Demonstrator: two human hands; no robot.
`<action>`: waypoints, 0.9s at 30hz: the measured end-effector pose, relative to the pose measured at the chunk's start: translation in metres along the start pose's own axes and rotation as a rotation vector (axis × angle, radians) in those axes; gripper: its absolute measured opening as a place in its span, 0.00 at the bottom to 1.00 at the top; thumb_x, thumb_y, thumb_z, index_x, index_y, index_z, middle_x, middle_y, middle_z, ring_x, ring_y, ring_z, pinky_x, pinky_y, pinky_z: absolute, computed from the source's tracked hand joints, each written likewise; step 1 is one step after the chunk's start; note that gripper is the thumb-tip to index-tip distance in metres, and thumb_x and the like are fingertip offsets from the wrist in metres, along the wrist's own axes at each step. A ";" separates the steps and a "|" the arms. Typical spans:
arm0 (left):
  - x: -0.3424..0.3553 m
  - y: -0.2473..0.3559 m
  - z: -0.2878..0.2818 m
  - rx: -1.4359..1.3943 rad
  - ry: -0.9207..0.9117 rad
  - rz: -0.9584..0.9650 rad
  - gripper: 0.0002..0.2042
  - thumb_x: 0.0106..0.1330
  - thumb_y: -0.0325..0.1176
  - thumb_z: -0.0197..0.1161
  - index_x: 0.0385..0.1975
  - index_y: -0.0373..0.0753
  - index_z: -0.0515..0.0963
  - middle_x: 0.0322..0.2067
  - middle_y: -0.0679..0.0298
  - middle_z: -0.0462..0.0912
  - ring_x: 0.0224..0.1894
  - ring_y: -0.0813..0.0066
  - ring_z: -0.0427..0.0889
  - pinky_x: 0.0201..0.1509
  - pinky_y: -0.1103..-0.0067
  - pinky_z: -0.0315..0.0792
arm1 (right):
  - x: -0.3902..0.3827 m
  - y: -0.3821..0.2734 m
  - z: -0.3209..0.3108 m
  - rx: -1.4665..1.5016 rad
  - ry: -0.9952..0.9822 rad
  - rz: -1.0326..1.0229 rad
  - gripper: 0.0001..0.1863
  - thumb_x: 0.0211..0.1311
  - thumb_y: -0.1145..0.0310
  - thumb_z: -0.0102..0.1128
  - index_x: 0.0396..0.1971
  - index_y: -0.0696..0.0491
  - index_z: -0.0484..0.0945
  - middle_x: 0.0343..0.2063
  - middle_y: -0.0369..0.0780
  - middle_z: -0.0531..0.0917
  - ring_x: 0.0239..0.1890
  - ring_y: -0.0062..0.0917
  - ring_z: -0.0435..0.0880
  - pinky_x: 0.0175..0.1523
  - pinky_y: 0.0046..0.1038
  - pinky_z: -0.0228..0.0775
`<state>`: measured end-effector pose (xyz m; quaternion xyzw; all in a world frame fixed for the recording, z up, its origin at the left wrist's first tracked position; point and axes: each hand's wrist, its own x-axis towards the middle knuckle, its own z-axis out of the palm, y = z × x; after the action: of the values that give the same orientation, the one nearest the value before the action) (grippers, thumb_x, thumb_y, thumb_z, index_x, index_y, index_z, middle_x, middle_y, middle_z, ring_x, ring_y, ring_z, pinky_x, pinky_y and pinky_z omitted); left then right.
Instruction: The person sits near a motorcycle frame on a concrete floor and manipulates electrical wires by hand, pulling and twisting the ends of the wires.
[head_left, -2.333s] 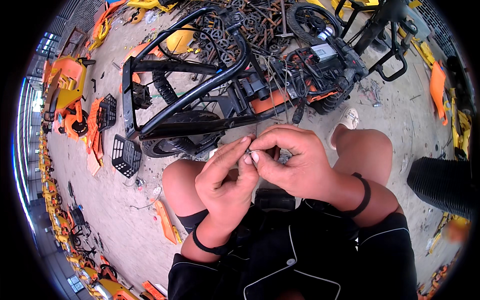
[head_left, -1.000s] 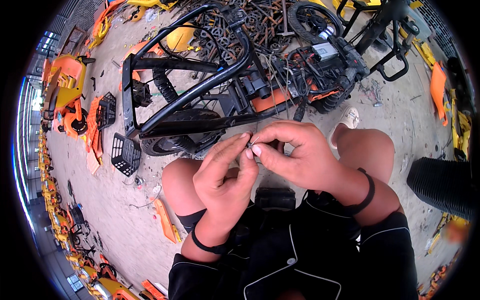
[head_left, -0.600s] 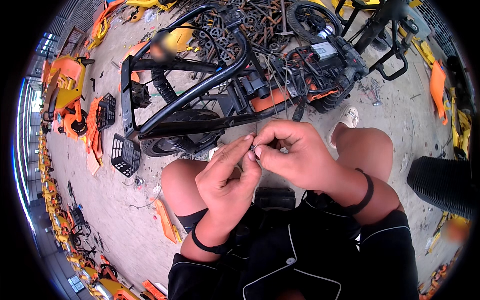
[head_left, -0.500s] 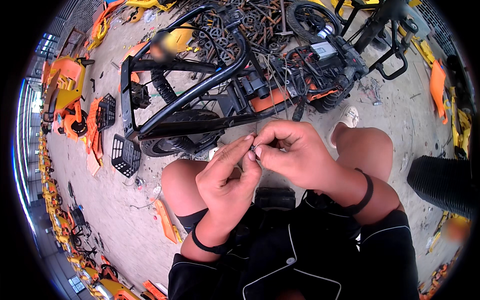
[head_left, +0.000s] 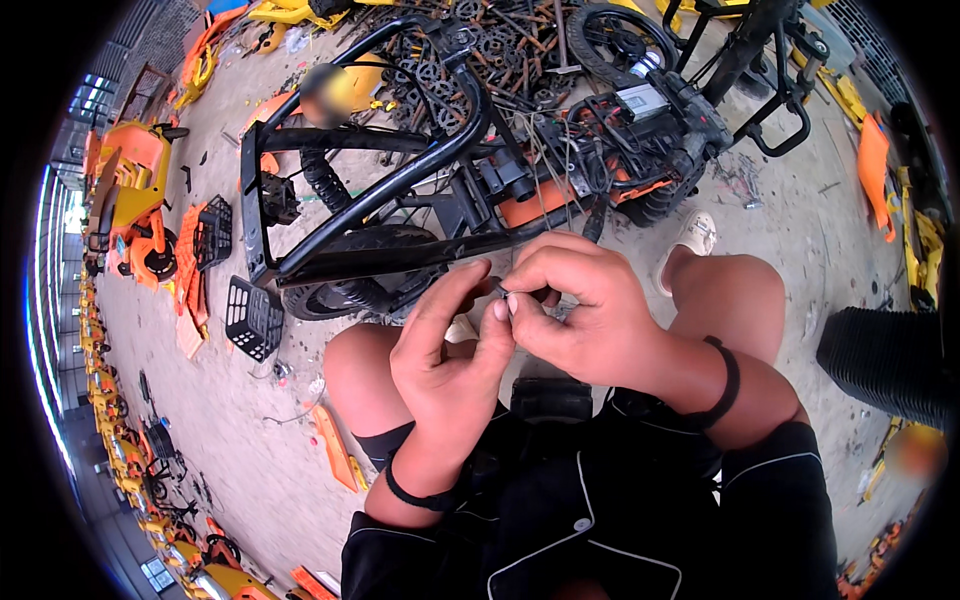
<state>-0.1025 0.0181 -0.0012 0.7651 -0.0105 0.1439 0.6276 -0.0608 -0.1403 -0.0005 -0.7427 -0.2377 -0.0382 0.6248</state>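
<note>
We pinch a small dark piece (head_left: 503, 291) between the thumb and forefinger of our right hand (head_left: 590, 312), at its fingertips. Our left hand (head_left: 441, 352) is just beside it, thumb and forefinger parted, though we cannot tell whether it grips too. A black frame (head_left: 376, 197) stands beyond both.

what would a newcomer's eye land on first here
The stripped black vehicle frame stretches across the upper middle, with a dark heap of metal parts behind it. Below, the left hand and right hand meet at a small dark piece too tiny to identify.
</note>
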 end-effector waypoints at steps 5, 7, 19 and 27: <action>0.002 0.004 -0.004 0.132 -0.050 0.071 0.13 0.62 0.20 0.68 0.47 0.30 0.83 0.46 0.52 0.85 0.44 0.75 0.85 0.34 0.86 0.81 | 0.002 0.000 0.001 -0.150 0.068 -0.191 0.08 0.50 0.80 0.69 0.32 0.58 0.81 0.30 0.40 0.82 0.28 0.28 0.80 0.31 0.27 0.72; 0.002 0.006 -0.007 0.155 -0.070 0.068 0.12 0.62 0.20 0.68 0.46 0.30 0.83 0.46 0.52 0.85 0.42 0.77 0.85 0.29 0.87 0.80 | 0.003 -0.001 0.001 -0.197 0.065 -0.231 0.09 0.49 0.80 0.69 0.31 0.58 0.81 0.29 0.40 0.82 0.27 0.31 0.79 0.31 0.28 0.72; 0.009 0.015 -0.013 0.252 -0.160 0.168 0.11 0.62 0.20 0.69 0.44 0.29 0.83 0.45 0.52 0.86 0.39 0.79 0.85 0.30 0.86 0.80 | 0.001 0.002 0.001 -0.270 0.078 -0.310 0.08 0.46 0.79 0.69 0.28 0.56 0.81 0.27 0.40 0.82 0.25 0.33 0.79 0.30 0.30 0.72; -0.004 0.000 -0.011 0.001 -0.073 0.025 0.10 0.62 0.19 0.68 0.43 0.30 0.83 0.44 0.55 0.86 0.40 0.81 0.83 0.36 0.88 0.75 | 0.002 0.003 0.000 -0.163 -0.002 -0.241 0.08 0.46 0.79 0.69 0.28 0.56 0.81 0.27 0.40 0.82 0.26 0.32 0.79 0.31 0.29 0.72</action>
<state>-0.1090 0.0279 -0.0002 0.7699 -0.0429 0.1235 0.6246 -0.0574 -0.1399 -0.0027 -0.7570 -0.3217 -0.1314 0.5533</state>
